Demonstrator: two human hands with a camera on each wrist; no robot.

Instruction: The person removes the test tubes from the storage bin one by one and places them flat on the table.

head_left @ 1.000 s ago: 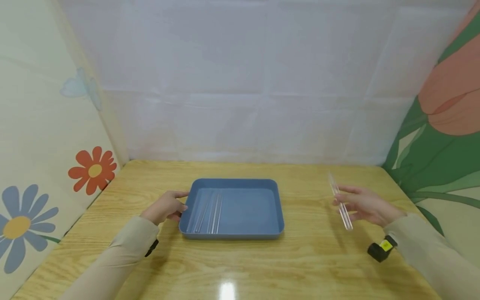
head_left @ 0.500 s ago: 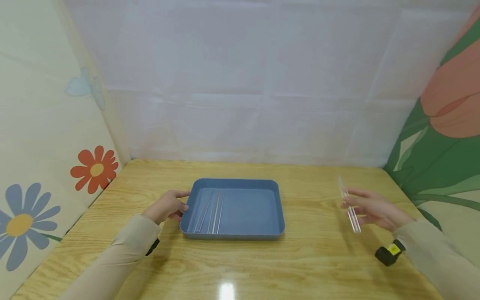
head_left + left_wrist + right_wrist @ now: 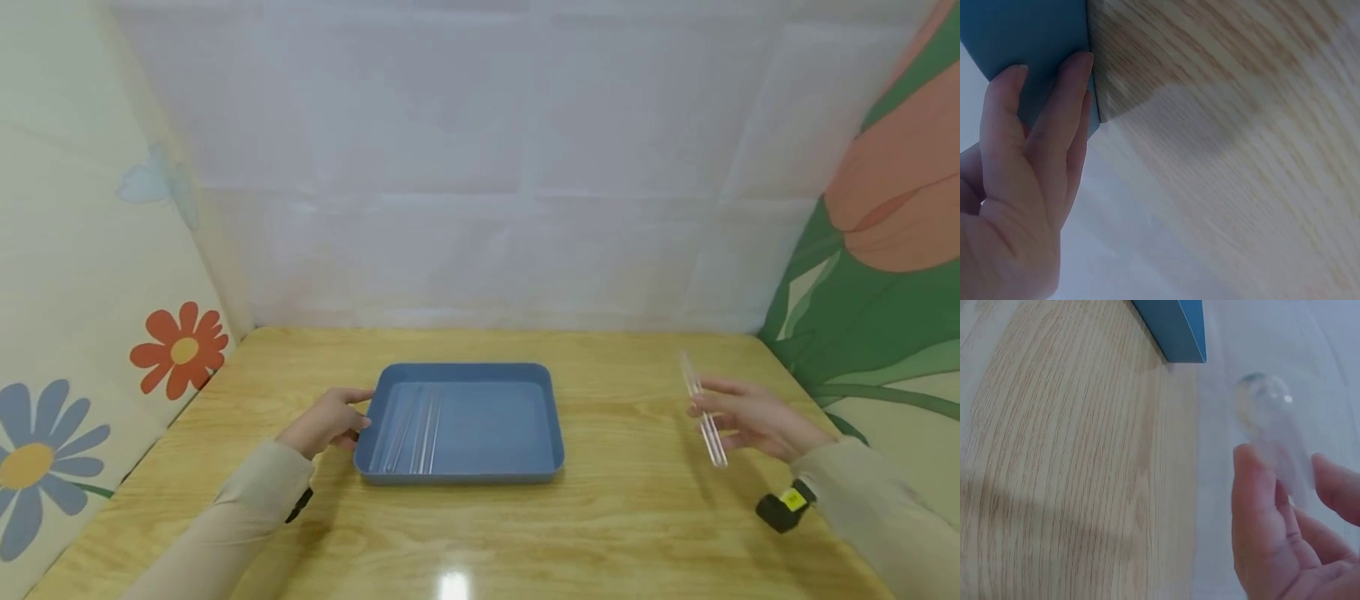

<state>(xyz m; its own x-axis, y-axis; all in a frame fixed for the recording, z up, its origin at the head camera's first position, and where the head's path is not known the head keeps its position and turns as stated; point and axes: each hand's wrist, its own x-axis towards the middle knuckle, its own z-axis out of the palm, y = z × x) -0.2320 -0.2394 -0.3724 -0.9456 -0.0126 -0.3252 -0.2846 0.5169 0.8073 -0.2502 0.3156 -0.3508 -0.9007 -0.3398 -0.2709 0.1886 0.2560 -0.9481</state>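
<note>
- Blue rectangular plastic tray (image 3: 495, 429): smooth, matt.
- Clear slender rods (image 3: 713, 442): smooth, glossy; glass or plastic, indistinguishable.
- Yellow-brown wood-grain tabletop (image 3: 615, 517): glossy.
- White backdrop sheet (image 3: 480, 167): creased, faintly shiny, cloth-like.

Head view evenly lit; small white glare patch (image 3: 453, 585) on the table (image 3: 615, 533). Wrist views dimmer, bluish, soft shadows (image 3: 1041, 531); clear tube (image 3: 1266, 406) blurred in the right.

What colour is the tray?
The tray is plain blue. It shows best in the head view.
</note>
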